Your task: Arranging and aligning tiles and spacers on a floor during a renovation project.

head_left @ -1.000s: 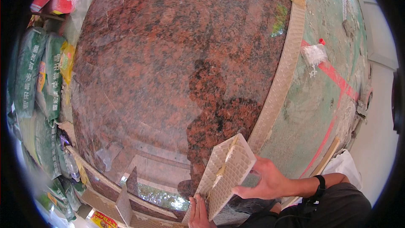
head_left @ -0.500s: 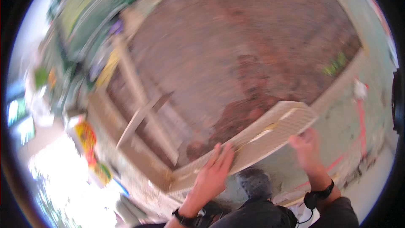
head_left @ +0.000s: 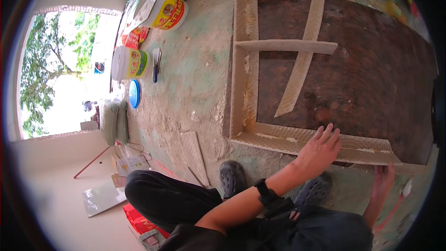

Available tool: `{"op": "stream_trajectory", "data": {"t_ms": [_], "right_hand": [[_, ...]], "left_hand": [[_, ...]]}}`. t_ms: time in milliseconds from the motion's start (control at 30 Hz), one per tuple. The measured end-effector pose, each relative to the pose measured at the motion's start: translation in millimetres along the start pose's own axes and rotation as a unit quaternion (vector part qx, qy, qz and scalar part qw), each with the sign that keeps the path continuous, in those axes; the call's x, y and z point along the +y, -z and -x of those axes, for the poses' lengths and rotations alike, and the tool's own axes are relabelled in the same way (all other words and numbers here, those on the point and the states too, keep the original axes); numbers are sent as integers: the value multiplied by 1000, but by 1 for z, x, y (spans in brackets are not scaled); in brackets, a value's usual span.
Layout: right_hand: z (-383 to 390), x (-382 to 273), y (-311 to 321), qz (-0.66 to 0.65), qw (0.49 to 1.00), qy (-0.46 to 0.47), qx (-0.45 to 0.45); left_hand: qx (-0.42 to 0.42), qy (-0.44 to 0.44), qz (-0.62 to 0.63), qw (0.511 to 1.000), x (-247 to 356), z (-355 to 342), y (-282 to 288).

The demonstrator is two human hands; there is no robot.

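A large dark brown slab lies on the floor in front of me. Along its near edge runs a two-piece strip, one piece flat with a ribbed face and one on edge, with pale paste along the joint. My left hand rests on this strip, fingers stretched out and slightly apart. Close to its right end, my right hand touches the outer side with fingers extended upward; the fingertips are partly hidden. A similar strip stands along the slab's left side, meeting the near one at a corner.
A loose ribbed strip lies across the slab under a narrow upright piece. Leftward on the dusty floor are two buckets, a putty knife, a blue lid and another ribbed strip.
My view has swung left, bringing in the buckets and window. My left hand has moved rightward along the near strip; my right hand has come against its outer side near the end.
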State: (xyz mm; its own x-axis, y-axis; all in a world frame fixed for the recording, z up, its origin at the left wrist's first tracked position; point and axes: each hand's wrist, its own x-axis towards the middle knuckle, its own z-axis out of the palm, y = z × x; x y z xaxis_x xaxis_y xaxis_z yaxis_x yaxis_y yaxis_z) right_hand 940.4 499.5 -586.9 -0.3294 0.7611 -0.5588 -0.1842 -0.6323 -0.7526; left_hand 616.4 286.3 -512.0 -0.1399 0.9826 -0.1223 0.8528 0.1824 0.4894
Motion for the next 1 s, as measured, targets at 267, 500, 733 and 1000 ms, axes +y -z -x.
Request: {"op": "stream_trajectory", "data": {"t_ms": [267, 500, 733, 1000], "right_hand": [[-12, -10, 9, 10, 999, -12, -40], [-28, -9, 20, 50, 997, 6, -59], [-29, -16, 12, 66, 997, -3, -33], [-22, -21, -5, 103, 994, -9, -25]], "left_hand": [[310, 156, 146, 926, 7, 53, 30], [579, 503, 335, 547, -22, 116, -5], [661, 497, 363, 429, -57, 125, -33], [704, 447, 341, 434, -69, 121, -48]]}}
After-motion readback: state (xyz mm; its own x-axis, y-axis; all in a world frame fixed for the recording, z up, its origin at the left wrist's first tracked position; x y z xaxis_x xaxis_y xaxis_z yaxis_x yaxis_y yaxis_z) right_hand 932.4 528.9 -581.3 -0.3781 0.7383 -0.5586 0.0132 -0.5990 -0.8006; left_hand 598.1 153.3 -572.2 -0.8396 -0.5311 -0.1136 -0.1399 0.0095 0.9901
